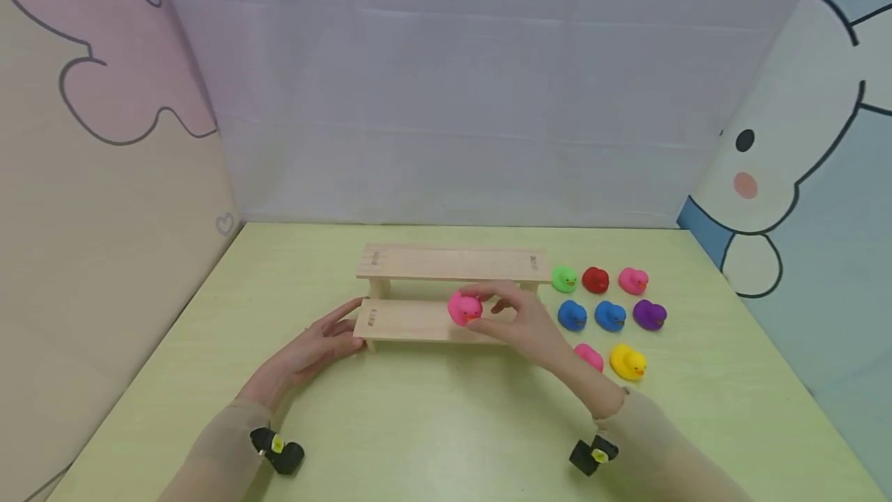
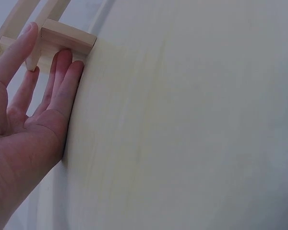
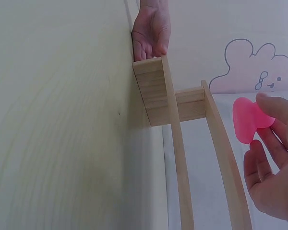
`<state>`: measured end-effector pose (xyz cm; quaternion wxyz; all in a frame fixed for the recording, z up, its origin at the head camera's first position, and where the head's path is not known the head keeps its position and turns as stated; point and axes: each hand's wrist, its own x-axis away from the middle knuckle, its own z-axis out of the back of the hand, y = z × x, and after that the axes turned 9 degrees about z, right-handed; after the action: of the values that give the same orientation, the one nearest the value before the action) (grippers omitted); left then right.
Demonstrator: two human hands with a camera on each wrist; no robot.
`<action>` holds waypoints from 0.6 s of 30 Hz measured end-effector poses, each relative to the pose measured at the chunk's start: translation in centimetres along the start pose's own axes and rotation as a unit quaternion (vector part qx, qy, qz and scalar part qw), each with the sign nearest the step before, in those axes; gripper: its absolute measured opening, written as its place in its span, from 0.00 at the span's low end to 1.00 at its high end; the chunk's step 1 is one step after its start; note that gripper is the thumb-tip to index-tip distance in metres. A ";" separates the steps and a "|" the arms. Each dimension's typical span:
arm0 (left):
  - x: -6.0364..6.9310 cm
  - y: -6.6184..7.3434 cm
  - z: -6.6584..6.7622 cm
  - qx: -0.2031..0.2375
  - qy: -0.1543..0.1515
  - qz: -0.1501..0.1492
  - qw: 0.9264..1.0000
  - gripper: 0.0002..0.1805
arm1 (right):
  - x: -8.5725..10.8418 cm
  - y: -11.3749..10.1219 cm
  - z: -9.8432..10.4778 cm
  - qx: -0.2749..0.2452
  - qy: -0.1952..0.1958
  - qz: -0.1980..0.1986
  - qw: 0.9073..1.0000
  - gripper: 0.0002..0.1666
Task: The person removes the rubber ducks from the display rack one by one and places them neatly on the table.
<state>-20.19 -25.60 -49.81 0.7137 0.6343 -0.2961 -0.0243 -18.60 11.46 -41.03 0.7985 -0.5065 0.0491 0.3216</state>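
Note:
A pink rubber duck (image 1: 464,308) is pinched between the thumb and fingers of my right hand (image 1: 523,324). It is held just above the lower board of a two-step wooden rack (image 1: 411,322), facing right in the head view. In the right wrist view the pink duck (image 3: 247,120) appears apart from the boards. At the rack's left end, my left hand (image 1: 327,343) rests with its fingertips and thumb against the lower board. The left wrist view shows its fingers (image 2: 67,88) nearly straight, touching the wooden end and leg (image 2: 69,36).
Right of the rack stand more rubber ducks: green (image 1: 564,279), red (image 1: 595,280), pink (image 1: 633,280), two blue (image 1: 572,315) and purple (image 1: 650,314). A yellow duck (image 1: 628,362) stands nearer, beside a pink duck (image 1: 589,356) partly hidden by my right forearm. The rack's upper board (image 1: 453,263) bears nothing.

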 end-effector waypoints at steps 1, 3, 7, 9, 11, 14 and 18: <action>0.0 0.0 0.0 0.001 0.001 0.001 1.000 0.45 | 0.2 0.0 0.3 0.005 0.000 -0.002 1.000 0.24; 0.1 0.0 0.0 0.003 0.000 0.003 1.000 0.45 | 0.7 0.1 0.8 0.014 0.002 -0.011 1.000 0.24; 0.0 0.1 -0.1 0.006 0.001 0.006 1.000 0.45 | 2.1 0.1 2.2 0.029 0.011 -0.028 0.999 0.24; 0.0 0.1 -0.1 0.008 0.002 0.007 1.000 0.45 | 2.9 0.3 2.9 0.034 0.016 -0.030 0.999 0.23; 0.0 0.1 0.0 0.009 0.002 0.008 1.000 0.45 | 3.6 0.4 3.6 0.042 0.020 -0.027 0.999 0.23; -0.1 0.0 0.0 0.008 0.003 0.010 1.000 0.45 | 4.5 0.5 4.6 0.052 0.026 -0.029 0.998 0.23; 0.0 0.0 0.0 0.006 0.002 0.010 1.000 0.44 | 5.7 0.6 6.0 0.076 0.036 -0.043 0.995 0.24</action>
<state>-20.16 -25.61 -49.78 0.7104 0.6360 -0.3011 -0.0144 -15.99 19.33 -40.92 0.8456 -0.4571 0.0806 0.2637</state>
